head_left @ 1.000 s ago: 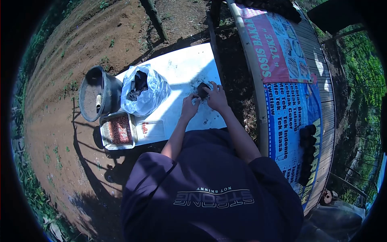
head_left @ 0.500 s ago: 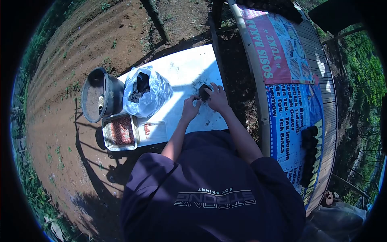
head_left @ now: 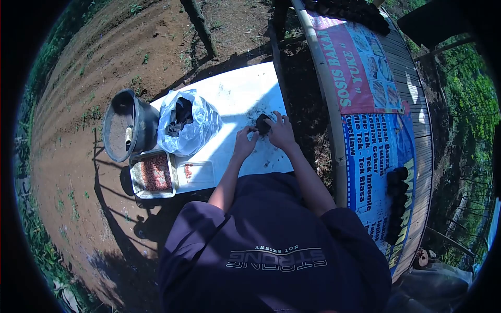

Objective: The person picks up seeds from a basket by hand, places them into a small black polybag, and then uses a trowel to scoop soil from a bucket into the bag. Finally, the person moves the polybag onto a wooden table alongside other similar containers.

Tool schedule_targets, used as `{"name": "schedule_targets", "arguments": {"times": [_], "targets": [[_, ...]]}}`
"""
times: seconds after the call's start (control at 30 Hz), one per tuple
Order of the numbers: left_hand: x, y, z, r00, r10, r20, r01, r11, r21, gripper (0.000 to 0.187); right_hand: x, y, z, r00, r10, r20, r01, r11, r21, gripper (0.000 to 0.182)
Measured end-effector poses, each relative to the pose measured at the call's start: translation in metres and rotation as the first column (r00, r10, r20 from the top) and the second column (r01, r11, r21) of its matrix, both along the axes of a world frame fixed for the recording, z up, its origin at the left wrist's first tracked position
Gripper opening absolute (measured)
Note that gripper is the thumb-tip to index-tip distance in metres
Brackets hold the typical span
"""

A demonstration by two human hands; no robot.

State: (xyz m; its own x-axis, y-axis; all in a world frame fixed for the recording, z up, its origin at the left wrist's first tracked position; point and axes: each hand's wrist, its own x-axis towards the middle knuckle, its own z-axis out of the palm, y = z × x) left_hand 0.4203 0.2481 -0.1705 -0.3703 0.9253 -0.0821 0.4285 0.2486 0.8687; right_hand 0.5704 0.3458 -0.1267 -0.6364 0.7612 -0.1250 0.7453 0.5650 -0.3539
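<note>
A small black plastic planting bag (head_left: 263, 124) is on the white tabletop, among scattered dark crumbs of soil. My right hand (head_left: 282, 132) grips it from the right, with fingers curled over its far side and rim. At its near left edge is my left hand (head_left: 245, 144), its fingers bent against the bag and the thumb a little apart. What the bag contains is too dark to make out. Left of my hands, a clear plastic sack (head_left: 189, 125) stands on the table with black plastic pieces bunched inside.
A dark bucket (head_left: 111, 145) of soil with a pale-handled tool stands left of the sack. In front are a basket (head_left: 170, 194) of pinkish-red seeds and a shallow clear tray (head_left: 211, 172) with some seeds. A bamboo-edged stall with printed banners (head_left: 360, 78) flanks the table's right.
The black bag has tilted or turned slightly between my hands, and my right fingers have shifted on its rim. The view has moved a little; other things stay put.
</note>
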Motion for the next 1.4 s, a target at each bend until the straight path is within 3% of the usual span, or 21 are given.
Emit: {"name": "schedule_targets", "arguments": {"times": [0.13,0.33,0.83,1.03,1.4], "targets": [[-0.001,0.0,-0.003,0.999,0.008,0.032,-0.007,1.0,-0.028,0.022,-0.01,-0.004,-0.005,0.999,0.019,0.048,-0.016,0.998,-0.06,0.049],[-0.001,0.002,0.001,0.998,0.025,0.061,-0.025,1.0,-0.008,0.021,-0.005,-0.009,-0.006,0.998,0.002,-0.057,-0.002,1.0,-0.001,0.048],[-0.003,0.002,0.002,0.999,-0.005,-0.033,0.005,1.0,-0.006,0.022,-0.006,-0.002,-0.006,1.0,0.006,0.027,-0.005,1.0,-0.015,0.054],[-0.003,0.004,0.008,1.0,0.003,0.029,-0.003,1.0,-0.018,0.022,-0.004,-0.003,-0.01,0.996,0.026,0.08,-0.023,0.999,-0.043,0.054],[-0.002,0.002,0.008,1.0,-0.003,0.003,0.003,1.0,-0.01,0.023,0.002,-0.006,-0.014,1.0,0.012,0.006,-0.012,1.0,-0.02,0.046]]}}
